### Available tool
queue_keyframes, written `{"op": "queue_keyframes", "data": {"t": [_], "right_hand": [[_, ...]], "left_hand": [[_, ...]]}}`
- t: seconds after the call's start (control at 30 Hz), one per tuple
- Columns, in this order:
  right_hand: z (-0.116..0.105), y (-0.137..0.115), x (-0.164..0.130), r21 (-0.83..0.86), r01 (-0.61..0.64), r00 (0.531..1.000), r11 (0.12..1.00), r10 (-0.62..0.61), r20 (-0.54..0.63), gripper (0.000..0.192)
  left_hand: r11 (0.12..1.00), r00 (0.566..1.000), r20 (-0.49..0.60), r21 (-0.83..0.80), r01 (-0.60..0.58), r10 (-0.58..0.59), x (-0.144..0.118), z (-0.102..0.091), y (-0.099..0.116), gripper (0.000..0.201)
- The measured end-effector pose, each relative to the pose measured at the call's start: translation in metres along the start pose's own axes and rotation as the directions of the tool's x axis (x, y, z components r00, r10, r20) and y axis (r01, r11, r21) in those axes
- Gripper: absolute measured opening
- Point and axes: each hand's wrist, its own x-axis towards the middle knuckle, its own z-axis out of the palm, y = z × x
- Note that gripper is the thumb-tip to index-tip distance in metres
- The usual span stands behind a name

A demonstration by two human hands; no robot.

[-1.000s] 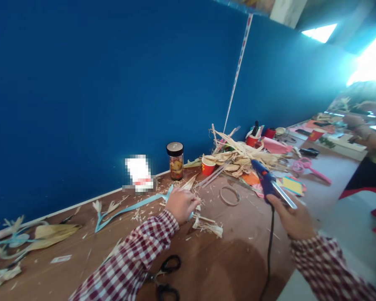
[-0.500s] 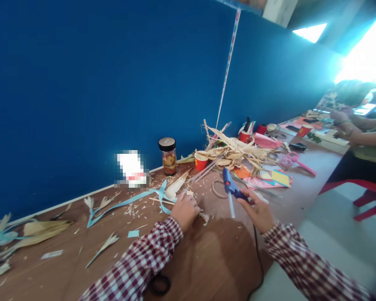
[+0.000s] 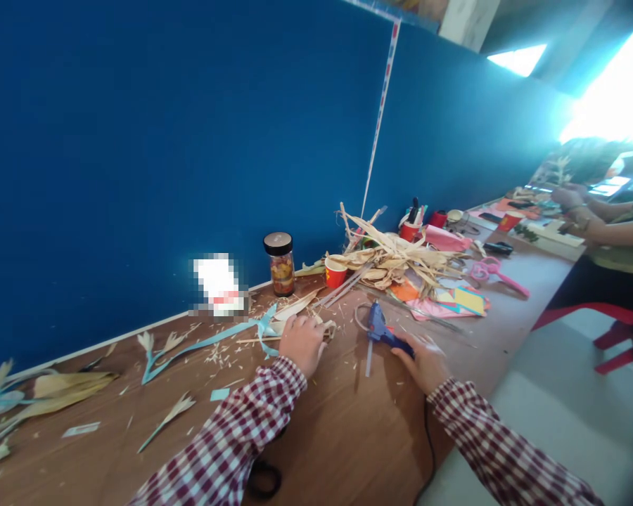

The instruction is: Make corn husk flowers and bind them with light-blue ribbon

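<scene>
My right hand (image 3: pixel 425 362) is closed around the handle of a blue glue gun (image 3: pixel 380 330). The gun sits low over the table with its clear glue stick pointing down, and its dark cord runs toward me. To the left, my left hand (image 3: pixel 302 344) rests near the table surface with fingers curled. A small pale piece of corn husk (image 3: pixel 329 329) sticks out past its fingertips, partly hidden by the hand. Just behind that hand lie a light blue ribbon strip (image 3: pixel 266 323) and a larger dry husk leaf (image 3: pixel 298 305).
By the blue wall stand a lidded jar (image 3: pixel 282 266) and a red paper cup (image 3: pixel 336 273). A heap of dry corn husks (image 3: pixel 395 254) lies beyond, beside coloured paper (image 3: pixel 469 301) and pink scissors (image 3: pixel 499 275). Husk flowers (image 3: pixel 166 420) lie left. Another person's arms (image 3: pixel 593 214) are far right.
The glue gun has come lower and slightly left with my right hand. My left hand has turned and shifted a little left, and the husk piece now points away from me.
</scene>
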Motion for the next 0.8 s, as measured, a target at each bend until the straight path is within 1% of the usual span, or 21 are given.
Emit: {"op": "queue_keyframes", "data": {"t": [0.07,0.23,0.37,0.43,0.57,0.63,0.7,0.8], "right_hand": [[-0.002,-0.002,0.001,-0.010,0.016,1.000,1.000,-0.015,0.008,0.027],[-0.003,-0.008,0.005,0.029,0.017,1.000,0.999,-0.018,0.018,0.027],[-0.005,-0.008,0.003,0.067,0.033,0.998,0.997,-0.037,0.057,0.033],[-0.010,-0.005,-0.002,0.108,0.003,0.998,0.994,-0.010,0.067,0.035],[-0.028,0.014,-0.018,0.185,-0.131,0.989,0.974,0.117,0.086,0.032],[-0.038,0.029,-0.023,0.137,-0.155,0.987,0.978,0.147,0.068,0.028],[-0.045,0.043,-0.026,0.023,-0.165,0.986,0.986,0.163,0.041,0.022],[-0.047,0.056,-0.025,-0.121,-0.152,0.987,0.981,0.157,0.032,0.018]], "left_hand": [[1.000,1.000,-0.008,-0.009,-0.016,0.016,-0.007,-0.005,0.002,0.032],[0.996,0.997,-0.049,-0.068,-0.066,0.062,-0.024,-0.014,0.005,0.022],[0.989,0.995,-0.054,-0.119,-0.089,0.083,-0.044,-0.019,0.006,0.021],[0.987,0.995,-0.059,-0.137,-0.090,0.083,-0.058,-0.022,0.004,0.021],[0.987,0.994,-0.069,-0.136,-0.088,0.079,-0.093,-0.028,-0.009,0.023],[0.989,0.993,-0.083,-0.111,-0.092,0.083,-0.111,-0.030,-0.017,0.024],[0.993,0.991,-0.105,-0.072,-0.092,0.085,-0.128,-0.030,-0.024,0.024],[0.994,0.983,-0.158,-0.019,-0.103,0.099,-0.150,-0.030,-0.031,0.025]]}}
